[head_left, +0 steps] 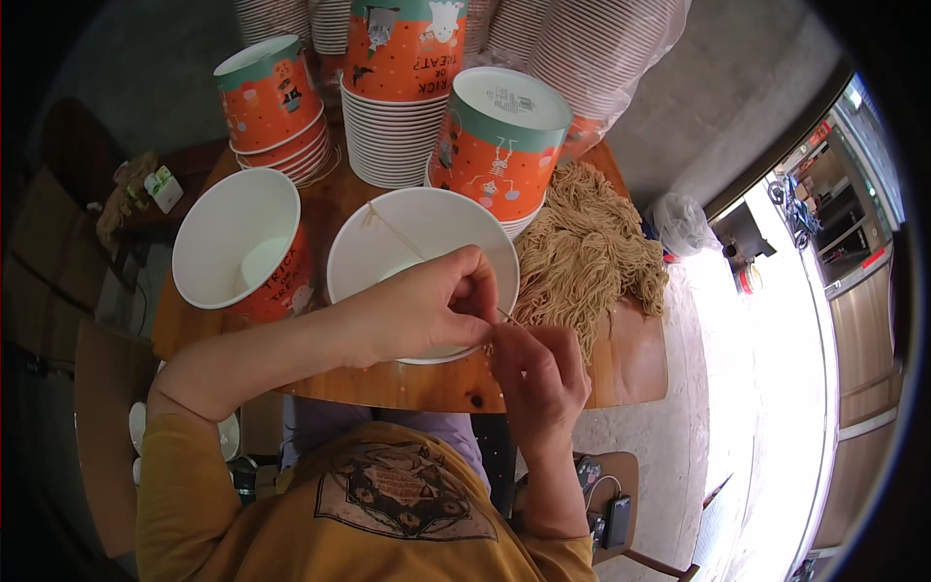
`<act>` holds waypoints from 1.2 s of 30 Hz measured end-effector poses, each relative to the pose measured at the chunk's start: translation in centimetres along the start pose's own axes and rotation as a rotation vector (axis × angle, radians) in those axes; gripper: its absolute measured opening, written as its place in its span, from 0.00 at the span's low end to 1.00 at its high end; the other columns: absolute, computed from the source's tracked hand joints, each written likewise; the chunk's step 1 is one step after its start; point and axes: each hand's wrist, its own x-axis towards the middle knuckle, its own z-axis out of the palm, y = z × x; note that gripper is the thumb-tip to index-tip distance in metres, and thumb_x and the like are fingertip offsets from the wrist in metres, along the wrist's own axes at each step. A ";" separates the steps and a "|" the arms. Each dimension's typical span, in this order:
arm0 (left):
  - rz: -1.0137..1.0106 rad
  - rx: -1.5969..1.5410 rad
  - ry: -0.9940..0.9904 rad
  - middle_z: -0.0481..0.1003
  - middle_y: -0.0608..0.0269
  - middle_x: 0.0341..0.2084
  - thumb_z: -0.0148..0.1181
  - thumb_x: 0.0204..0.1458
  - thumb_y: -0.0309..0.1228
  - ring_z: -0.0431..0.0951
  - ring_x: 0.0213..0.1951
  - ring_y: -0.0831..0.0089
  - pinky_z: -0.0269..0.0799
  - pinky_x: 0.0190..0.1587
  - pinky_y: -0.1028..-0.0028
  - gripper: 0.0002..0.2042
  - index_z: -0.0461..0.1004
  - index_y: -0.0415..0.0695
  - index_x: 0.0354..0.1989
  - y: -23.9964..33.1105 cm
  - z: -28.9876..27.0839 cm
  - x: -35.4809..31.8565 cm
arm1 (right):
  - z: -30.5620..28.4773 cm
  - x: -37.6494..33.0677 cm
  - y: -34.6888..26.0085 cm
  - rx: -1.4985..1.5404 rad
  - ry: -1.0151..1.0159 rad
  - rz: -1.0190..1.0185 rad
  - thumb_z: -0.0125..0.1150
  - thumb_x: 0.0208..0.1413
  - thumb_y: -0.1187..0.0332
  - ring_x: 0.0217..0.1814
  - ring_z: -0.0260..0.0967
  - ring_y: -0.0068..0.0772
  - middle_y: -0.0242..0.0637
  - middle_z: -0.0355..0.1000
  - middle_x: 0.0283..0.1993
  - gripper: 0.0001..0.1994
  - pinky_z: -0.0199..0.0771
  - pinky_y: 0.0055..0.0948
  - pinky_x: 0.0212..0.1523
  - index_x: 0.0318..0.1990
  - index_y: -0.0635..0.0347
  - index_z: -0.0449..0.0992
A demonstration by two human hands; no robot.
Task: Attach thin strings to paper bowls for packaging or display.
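A white-lined paper bucket (351, 244) stands mouth up in front of me on the table. My left hand (412, 306) reaches across its opening, fingers pinched together at the right side of the rim. There my right hand (541, 380) meets it, thumb and fingertips closed too. Both hold a thin tan string (504, 316), of which only a short piece shows between the fingers. Another stretch of tan string (396, 231), with a knot near the far rim, runs across the bucket's mouth toward my left hand. The fingertips hide part of the near right rim.
Left of it is another orange bucket (238, 238), mouth toward me. Stacks of upturned orange and green buckets (509, 145) line the back, beside plastic-wrapped stacks (601, 58). A heap of tan strings (592, 257) covers the table's right side. A stool (630, 475) holds a phone (617, 521).
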 end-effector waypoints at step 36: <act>0.029 0.078 0.011 0.73 0.64 0.32 0.59 0.52 0.24 0.73 0.36 0.79 0.70 0.41 0.78 0.11 0.64 0.38 0.40 -0.4 0.1 -0.2 | -1.0 0.5 0.0 0.977 -0.257 0.821 0.54 0.60 0.76 0.25 0.61 0.11 0.23 0.68 0.31 0.03 0.62 0.12 0.26 0.40 0.63 0.71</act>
